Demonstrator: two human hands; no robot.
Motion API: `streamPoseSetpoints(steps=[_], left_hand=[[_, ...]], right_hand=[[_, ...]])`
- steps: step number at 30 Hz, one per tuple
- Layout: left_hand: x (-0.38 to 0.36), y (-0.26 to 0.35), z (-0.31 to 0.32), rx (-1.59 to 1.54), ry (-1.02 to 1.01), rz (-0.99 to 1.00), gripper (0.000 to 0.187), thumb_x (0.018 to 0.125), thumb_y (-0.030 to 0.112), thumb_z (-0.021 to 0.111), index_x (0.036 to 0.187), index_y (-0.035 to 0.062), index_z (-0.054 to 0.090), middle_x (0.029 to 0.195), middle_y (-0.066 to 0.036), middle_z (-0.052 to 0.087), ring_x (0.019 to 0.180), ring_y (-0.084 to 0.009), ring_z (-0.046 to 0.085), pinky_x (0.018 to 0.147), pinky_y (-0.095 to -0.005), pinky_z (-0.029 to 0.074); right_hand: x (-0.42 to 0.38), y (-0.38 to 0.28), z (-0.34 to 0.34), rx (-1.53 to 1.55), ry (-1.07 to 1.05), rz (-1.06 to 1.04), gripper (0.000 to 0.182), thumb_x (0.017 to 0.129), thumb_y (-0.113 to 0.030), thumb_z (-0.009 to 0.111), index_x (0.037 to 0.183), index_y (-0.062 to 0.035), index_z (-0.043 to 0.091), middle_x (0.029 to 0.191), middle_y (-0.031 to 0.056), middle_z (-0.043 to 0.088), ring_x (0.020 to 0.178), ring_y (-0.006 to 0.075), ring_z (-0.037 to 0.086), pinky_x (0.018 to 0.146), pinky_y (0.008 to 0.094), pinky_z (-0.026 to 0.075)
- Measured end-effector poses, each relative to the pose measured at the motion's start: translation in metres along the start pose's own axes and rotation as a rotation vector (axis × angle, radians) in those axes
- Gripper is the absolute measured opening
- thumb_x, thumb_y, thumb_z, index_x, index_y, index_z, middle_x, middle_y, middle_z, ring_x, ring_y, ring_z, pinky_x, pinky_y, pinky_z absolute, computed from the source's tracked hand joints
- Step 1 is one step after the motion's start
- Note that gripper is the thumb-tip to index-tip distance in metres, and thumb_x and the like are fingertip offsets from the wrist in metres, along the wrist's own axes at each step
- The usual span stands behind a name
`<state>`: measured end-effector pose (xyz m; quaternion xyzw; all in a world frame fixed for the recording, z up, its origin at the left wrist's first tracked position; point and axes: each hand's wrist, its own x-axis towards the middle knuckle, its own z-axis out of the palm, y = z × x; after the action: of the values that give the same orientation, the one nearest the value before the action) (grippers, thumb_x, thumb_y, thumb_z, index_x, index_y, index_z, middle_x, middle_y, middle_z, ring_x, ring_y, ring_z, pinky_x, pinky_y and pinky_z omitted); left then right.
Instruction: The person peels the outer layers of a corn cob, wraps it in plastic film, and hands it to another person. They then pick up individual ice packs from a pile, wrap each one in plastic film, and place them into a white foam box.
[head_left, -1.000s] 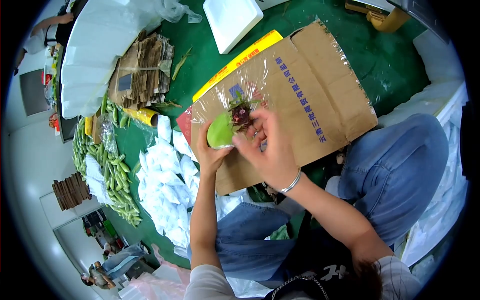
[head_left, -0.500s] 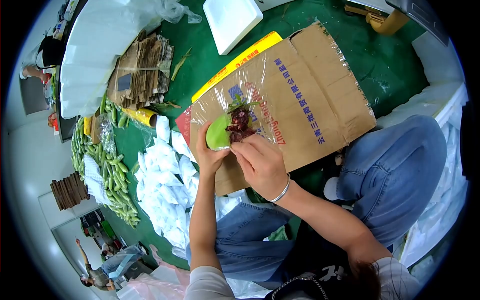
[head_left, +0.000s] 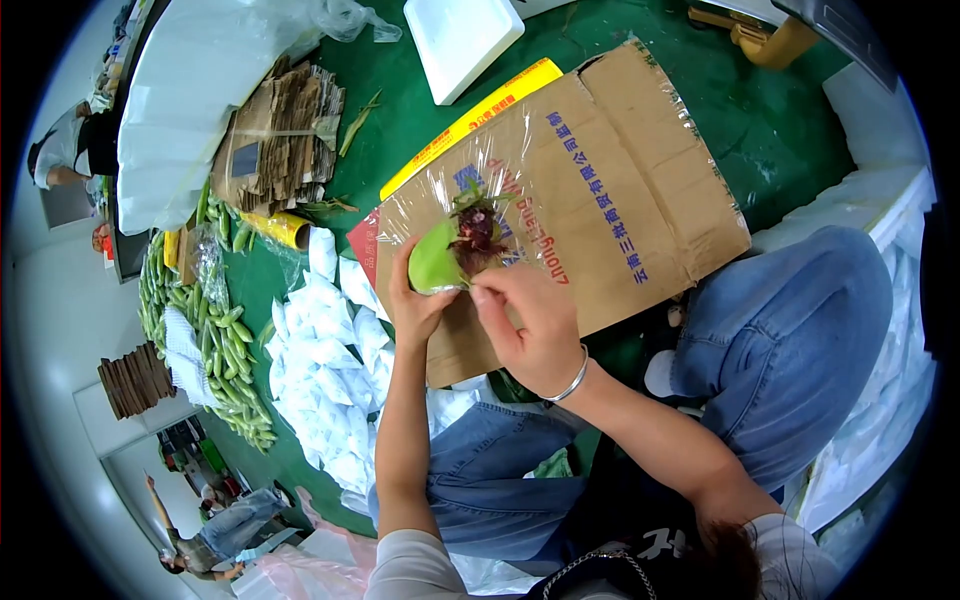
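Observation:
My left hand [head_left: 412, 305] is wrapped round what looks like an ear of corn [head_left: 434, 262] in a smooth, bright green husk. Dark red silk [head_left: 478, 232] and small green leaf tips stick out at its far end. Beside the ear's near edge, the thumb and forefinger of my right hand [head_left: 528, 315] are pinched together; what lies between them is too small to make out. Under both hands, a flat brown cardboard box [head_left: 640, 170] with blue and red print carries a sheet of shiny clear film [head_left: 510, 150].
A long yellow box [head_left: 470, 125] lies along the cardboard's far edge. To the left are white packets [head_left: 320, 350], a heap of green ears [head_left: 225, 350] and bundled cardboard [head_left: 285, 140]. A white foam tray [head_left: 462, 45] sits beyond. Other people are in the left background.
My right hand has shifted slightly right and its pinched fingers have drawn a little away from the silk. The left hand keeps hold of the ear, which has moved slightly left.

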<state>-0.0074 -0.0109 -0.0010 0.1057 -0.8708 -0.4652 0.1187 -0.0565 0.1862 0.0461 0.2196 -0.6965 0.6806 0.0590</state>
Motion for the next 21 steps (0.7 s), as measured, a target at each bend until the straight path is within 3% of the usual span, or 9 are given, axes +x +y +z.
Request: streamPoseSetpoints(steps=[3,6,8,10,13,17,19,21], left_hand=[[-0.001,-0.008,0.002,-0.139,0.049,-0.027,0.077,0.060,0.016,0.080,0.127,-0.0013,0.047,0.115,-0.010,0.058,0.105,-0.0213,0.058,0.094,-0.0327,0.045],[-0.002,-0.007,0.001,-0.042,0.025,-0.016,0.077,0.060,0.015,0.080,0.128,-0.0010,0.046,0.115,-0.010,0.058,0.106,-0.0217,0.057,0.095,-0.0327,0.044],[-0.002,-0.009,0.002,-0.066,0.025,-0.032,0.077,0.060,0.015,0.080,0.128,-0.0010,0.046,0.115,-0.010,0.058,0.106,-0.0217,0.058,0.095,-0.0327,0.044],[-0.002,-0.009,0.002,-0.090,0.026,-0.049,0.077,0.060,0.015,0.080,0.128,-0.0009,0.046,0.115,-0.011,0.059,0.106,-0.0217,0.058,0.095,-0.0327,0.044],[-0.001,-0.008,0.001,-0.100,0.018,-0.039,0.077,0.060,0.015,0.080,0.128,-0.0010,0.046,0.115,-0.011,0.059,0.105,-0.0217,0.058,0.094,-0.0330,0.045],[-0.001,-0.005,0.001,-0.043,0.018,-0.010,0.076,0.061,0.015,0.081,0.127,-0.0012,0.047,0.115,-0.011,0.059,0.105,-0.0214,0.058,0.093,-0.0332,0.045],[0.000,-0.002,0.002,-0.012,0.014,-0.001,0.076,0.062,0.015,0.081,0.127,-0.0013,0.047,0.115,-0.011,0.059,0.105,-0.0212,0.058,0.093,-0.0332,0.046],[0.000,0.001,0.003,-0.058,0.013,-0.029,0.075,0.062,0.016,0.081,0.126,-0.0013,0.047,0.115,-0.011,0.059,0.105,-0.0209,0.058,0.093,-0.0332,0.045]], right_hand=[[0.001,-0.001,-0.006,0.203,0.189,0.335,0.016,0.088,-0.011,0.063,0.100,-0.0031,0.055,0.065,0.0031,0.054,0.053,0.0117,0.051,0.051,0.0263,0.042],[0.014,0.020,-0.011,0.231,0.137,0.460,0.019,0.089,-0.013,0.063,0.101,-0.0022,0.053,0.065,0.0021,0.054,0.053,0.0102,0.048,0.052,0.0245,0.042],[0.023,0.025,-0.012,0.230,0.101,0.471,0.021,0.089,-0.015,0.064,0.100,-0.0008,0.053,0.071,0.0048,0.055,0.059,0.0119,0.051,0.056,0.0247,0.044],[0.030,0.028,-0.008,0.206,0.053,0.350,0.025,0.087,-0.017,0.067,0.100,0.0003,0.054,0.084,0.0088,0.056,0.069,0.0140,0.054,0.062,0.0257,0.046],[0.038,0.024,-0.007,0.247,-0.071,0.410,0.028,0.083,-0.017,0.070,0.099,0.0018,0.055,0.094,0.0115,0.055,0.077,0.0163,0.056,0.068,0.0267,0.047],[0.039,0.029,-0.007,0.304,-0.093,0.460,0.028,0.081,-0.014,0.071,0.098,0.0024,0.055,0.096,0.0113,0.055,0.077,0.0163,0.058,0.069,0.0271,0.048],[0.037,0.028,-0.008,0.299,-0.081,0.443,0.027,0.083,-0.009,0.070,0.103,0.0009,0.056,0.093,0.0049,0.061,0.077,0.0097,0.057,0.070,0.0234,0.048],[0.035,0.028,-0.009,0.331,-0.066,0.454,0.026,0.082,-0.008,0.070,0.102,0.0013,0.056,0.093,0.0048,0.061,0.077,0.0095,0.057,0.070,0.0234,0.048]])
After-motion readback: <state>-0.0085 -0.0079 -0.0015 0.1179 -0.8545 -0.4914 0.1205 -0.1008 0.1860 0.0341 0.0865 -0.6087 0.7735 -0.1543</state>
